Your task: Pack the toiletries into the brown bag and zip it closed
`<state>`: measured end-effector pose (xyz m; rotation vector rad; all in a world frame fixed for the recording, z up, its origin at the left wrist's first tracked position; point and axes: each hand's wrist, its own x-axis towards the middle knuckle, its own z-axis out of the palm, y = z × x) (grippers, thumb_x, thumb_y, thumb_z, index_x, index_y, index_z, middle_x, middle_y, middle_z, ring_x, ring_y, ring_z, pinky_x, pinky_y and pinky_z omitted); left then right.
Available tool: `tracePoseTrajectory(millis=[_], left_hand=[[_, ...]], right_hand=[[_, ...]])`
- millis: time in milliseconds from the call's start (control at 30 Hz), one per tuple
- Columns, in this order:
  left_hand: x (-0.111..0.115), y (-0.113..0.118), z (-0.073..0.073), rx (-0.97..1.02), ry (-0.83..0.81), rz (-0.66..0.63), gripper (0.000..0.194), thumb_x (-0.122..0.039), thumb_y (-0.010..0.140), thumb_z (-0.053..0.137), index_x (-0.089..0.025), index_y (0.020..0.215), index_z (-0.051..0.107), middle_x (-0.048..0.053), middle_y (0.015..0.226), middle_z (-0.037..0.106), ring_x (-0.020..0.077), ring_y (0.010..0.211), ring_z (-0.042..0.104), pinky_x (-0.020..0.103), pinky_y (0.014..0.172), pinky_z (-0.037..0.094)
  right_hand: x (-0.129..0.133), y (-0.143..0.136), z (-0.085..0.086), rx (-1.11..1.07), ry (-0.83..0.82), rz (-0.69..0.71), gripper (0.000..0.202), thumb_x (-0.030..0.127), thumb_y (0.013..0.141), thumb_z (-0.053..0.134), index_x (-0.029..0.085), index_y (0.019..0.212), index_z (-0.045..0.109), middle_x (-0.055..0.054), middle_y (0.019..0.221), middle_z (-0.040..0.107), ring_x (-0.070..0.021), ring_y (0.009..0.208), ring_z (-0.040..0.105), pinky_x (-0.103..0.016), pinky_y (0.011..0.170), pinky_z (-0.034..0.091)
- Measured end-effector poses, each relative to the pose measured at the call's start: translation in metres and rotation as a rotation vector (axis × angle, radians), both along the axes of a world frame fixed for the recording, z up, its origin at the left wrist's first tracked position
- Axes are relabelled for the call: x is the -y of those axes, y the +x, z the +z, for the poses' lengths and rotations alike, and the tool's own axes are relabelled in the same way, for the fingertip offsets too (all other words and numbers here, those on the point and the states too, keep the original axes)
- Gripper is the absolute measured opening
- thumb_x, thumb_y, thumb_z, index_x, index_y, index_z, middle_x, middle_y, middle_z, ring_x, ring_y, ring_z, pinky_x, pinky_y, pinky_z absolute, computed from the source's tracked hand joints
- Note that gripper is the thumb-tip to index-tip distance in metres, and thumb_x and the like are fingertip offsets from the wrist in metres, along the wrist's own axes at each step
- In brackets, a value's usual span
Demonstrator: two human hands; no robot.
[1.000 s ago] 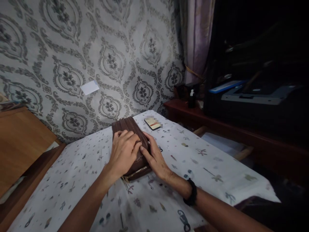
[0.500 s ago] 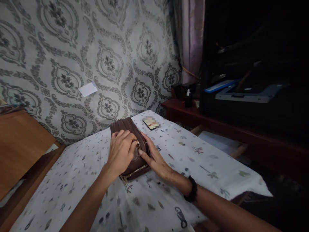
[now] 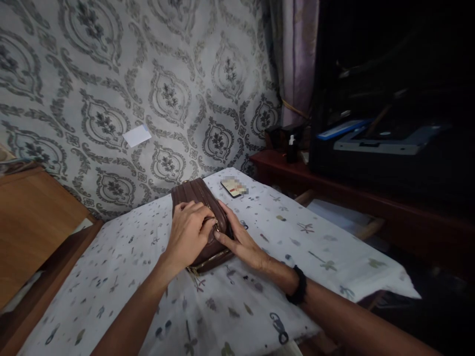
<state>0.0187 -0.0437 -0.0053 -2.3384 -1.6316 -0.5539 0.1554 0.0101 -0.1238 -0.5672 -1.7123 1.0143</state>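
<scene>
A brown leather bag (image 3: 191, 190) with gold-coloured zippers lies on the patterned white cloth. My left hand (image 3: 190, 230) rests over its top, thumb and forefinger pinched at a small gold zipper pull (image 3: 216, 226) that the fingers partly hide. Along the right side of the bag, my right hand (image 3: 243, 242) grips it, with the thumb on top close to the pull and the fingers down the side. Another gold zipper (image 3: 213, 258) runs across the near end. A black band (image 3: 298, 286) circles my right wrist.
Beyond the bag, a phone (image 3: 233, 188) lies on the cloth-covered table (image 3: 122, 277) by the patterned wall. To the right stand a dark red shelf (image 3: 274, 160) with a small bottle (image 3: 292, 148) and an open drawer (image 3: 337, 217). A wooden cabinet (image 3: 40, 212) is at left.
The view has shifted slightly. Both hands stay on the bag, with the left thumb and forefinger still at the zipper pull.
</scene>
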Motion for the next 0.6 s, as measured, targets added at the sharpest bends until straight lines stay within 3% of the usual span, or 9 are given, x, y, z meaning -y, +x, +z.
tracePoseTrajectory(millis=[167, 600], left_hand=[[0.0013, 0.0018, -0.0052, -0.061, 0.054, 0.026, 0.014, -0.020, 0.095, 0.056, -0.020, 0.083, 0.063, 0.004, 0.087, 0.067, 0.0242, 0.091, 0.057, 0.041, 0.088, 0.041], [0.0055, 0.0041, -0.0005, -0.065, -0.038, -0.002, 0.014, -0.015, 0.093, 0.058, -0.019, 0.080, 0.063, 0.001, 0.085, 0.066, 0.0222, 0.094, 0.058, 0.041, 0.091, 0.037]], right_hand=[[-0.0004, 0.0063, 0.0034, -0.041, -0.054, 0.100, 0.086, 0.057, 0.089, 0.062, 0.027, 0.159, 0.022, -0.007, 0.167, 0.027, -0.0261, 0.154, 0.023, -0.049, 0.127, 0.015], [-0.0019, 0.0038, -0.0007, -0.066, -0.038, 0.088, 0.082, 0.053, 0.091, 0.063, 0.031, 0.159, 0.024, -0.004, 0.167, 0.026, -0.0248, 0.154, 0.022, -0.048, 0.127, 0.016]])
